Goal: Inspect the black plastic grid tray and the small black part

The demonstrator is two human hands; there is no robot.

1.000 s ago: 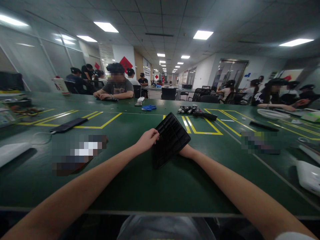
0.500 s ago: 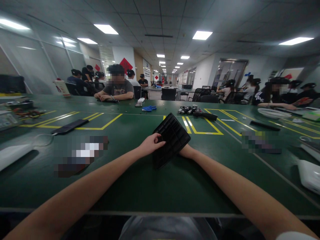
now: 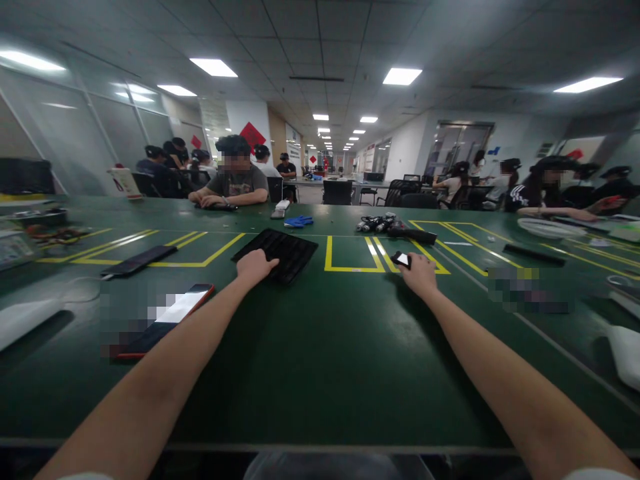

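My left hand [image 3: 256, 268] grips the near edge of a flat black tray [image 3: 293, 252] with ridged compartments, thumb on top. The tray sits low over the green table [image 3: 320, 373]; whether it touches is hard to tell. To the right, my right hand [image 3: 421, 275] has its fingers closed on a small black object with a white face [image 3: 402, 259], beside the yellow tape marks [image 3: 353, 269]. What kind of thing it is cannot be made out.
A phone with a red edge [image 3: 177, 320] lies near my left forearm, with a black slab [image 3: 140, 261] beyond it. Farther back are blue gloves [image 3: 299, 221], a heap of dark cables [image 3: 377, 222] and a black rod [image 3: 417, 235]. A person [image 3: 233, 180] sits across the table.
The black tray has moved left and gone from tilted up to nearly flat, in my left hand. My right hand has left the tray, moved right and now holds the small object.
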